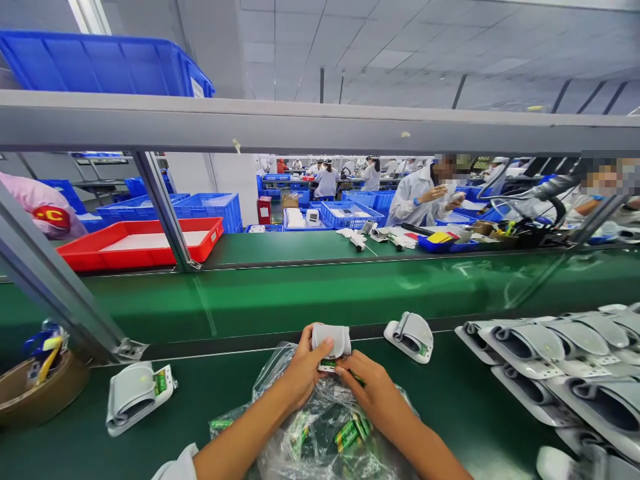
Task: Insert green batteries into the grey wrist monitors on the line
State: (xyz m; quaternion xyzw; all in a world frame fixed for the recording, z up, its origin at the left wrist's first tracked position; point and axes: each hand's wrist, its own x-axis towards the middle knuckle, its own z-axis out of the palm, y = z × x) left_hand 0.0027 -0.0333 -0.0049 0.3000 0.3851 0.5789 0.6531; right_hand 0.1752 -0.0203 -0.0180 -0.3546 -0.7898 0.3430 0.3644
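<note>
My left hand [303, 367] is wrapped round a grey-and-white cuffed device [332, 340], its thumb on the front. A green battery shows in the device's lower edge. The closed fingers of my right hand [364, 380] are at that edge, with a green battery [357, 378] between them. Below both hands lies a clear plastic bag [315, 427] with several green-and-yellow batteries [346, 435]. A similar device [133, 397] with green batteries showing rests to the left, and another [410, 337] sits right of my hands.
Many stacked devices [565, 367] fill the right side. A brown round holder [45, 397] with tools stands at the left. Beyond the green conveyor [280, 293] are a red tray [213, 247] and blue bins. A metal frame [310, 127] crosses above. People in white work farther back.
</note>
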